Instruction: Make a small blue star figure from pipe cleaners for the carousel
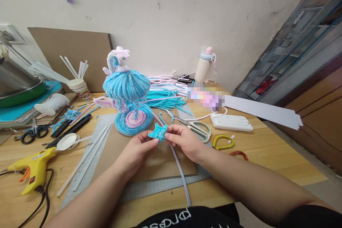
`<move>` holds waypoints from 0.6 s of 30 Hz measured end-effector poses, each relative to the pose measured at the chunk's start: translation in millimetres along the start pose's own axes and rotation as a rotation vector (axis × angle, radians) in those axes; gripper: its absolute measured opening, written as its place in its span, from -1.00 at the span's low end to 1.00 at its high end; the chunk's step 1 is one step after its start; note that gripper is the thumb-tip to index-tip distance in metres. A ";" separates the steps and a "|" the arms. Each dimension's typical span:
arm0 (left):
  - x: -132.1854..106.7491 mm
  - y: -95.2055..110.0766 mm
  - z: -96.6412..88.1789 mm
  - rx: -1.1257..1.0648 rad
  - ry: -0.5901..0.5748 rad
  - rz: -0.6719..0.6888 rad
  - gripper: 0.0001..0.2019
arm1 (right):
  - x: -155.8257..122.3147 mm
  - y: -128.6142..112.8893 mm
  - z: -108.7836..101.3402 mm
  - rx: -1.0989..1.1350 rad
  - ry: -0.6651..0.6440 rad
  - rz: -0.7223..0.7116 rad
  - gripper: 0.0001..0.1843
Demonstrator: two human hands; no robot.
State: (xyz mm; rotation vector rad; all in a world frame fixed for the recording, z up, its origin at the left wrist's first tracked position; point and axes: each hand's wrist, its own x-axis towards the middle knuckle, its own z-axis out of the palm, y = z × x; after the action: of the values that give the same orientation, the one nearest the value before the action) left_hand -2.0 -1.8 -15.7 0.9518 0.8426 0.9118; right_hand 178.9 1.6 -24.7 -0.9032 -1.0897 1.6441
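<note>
Both my hands pinch a small blue fuzzy star-shaped piece (158, 131) made of pipe cleaner, held just above the brown cardboard sheet (160, 160). My left hand (139, 148) grips its left side with thumb and fingers closed. My right hand (183, 139) holds its right side, fingers closed. Right behind the star stands a blue and pink pipe-cleaner carousel model (128, 92) on a round spiral base. A pale lilac pipe cleaner (180, 171) trails from under my right hand toward me.
A yellow glue gun (33, 167) lies at the left with its cord. Black scissors (32, 133), a paper cup of sticks (78, 87), loose blue and pink pipe cleaners (165, 96), white-handled scissors (199, 128), a white case (231, 122) and a bottle (204, 66) surround the work area.
</note>
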 end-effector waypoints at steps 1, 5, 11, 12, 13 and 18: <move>-0.5 -0.1 0.4 -0.030 -0.011 0.004 -0.85 | -0.5 0.6 0.8 -0.006 -0.012 0.017 -0.70; -1.8 0.0 1.3 -0.090 -0.043 -0.007 -0.85 | 0.2 4.0 1.3 -0.012 -0.050 0.055 -0.65; 2.1 0.2 -3.0 -0.258 0.040 -0.092 -0.91 | 5.0 3.6 -1.9 0.199 0.055 0.044 -0.56; 2.9 0.1 -4.0 -0.299 0.065 -0.115 -0.91 | 5.3 3.0 -2.0 0.201 0.052 0.036 -0.57; 3.7 0.0 -4.8 -0.337 0.083 -0.135 -0.90 | 5.2 2.7 -1.9 0.185 0.043 0.032 -0.59; 4.3 -0.8 -4.7 -0.419 0.085 -0.167 -0.89 | 1.9 5.8 1.4 0.030 -0.031 0.062 -0.59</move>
State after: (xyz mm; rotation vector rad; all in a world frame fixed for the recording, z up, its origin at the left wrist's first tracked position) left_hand -4.3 3.4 -18.9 0.4758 0.7508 0.9411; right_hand 175.3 2.1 -29.8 -0.9031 -1.0649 1.7256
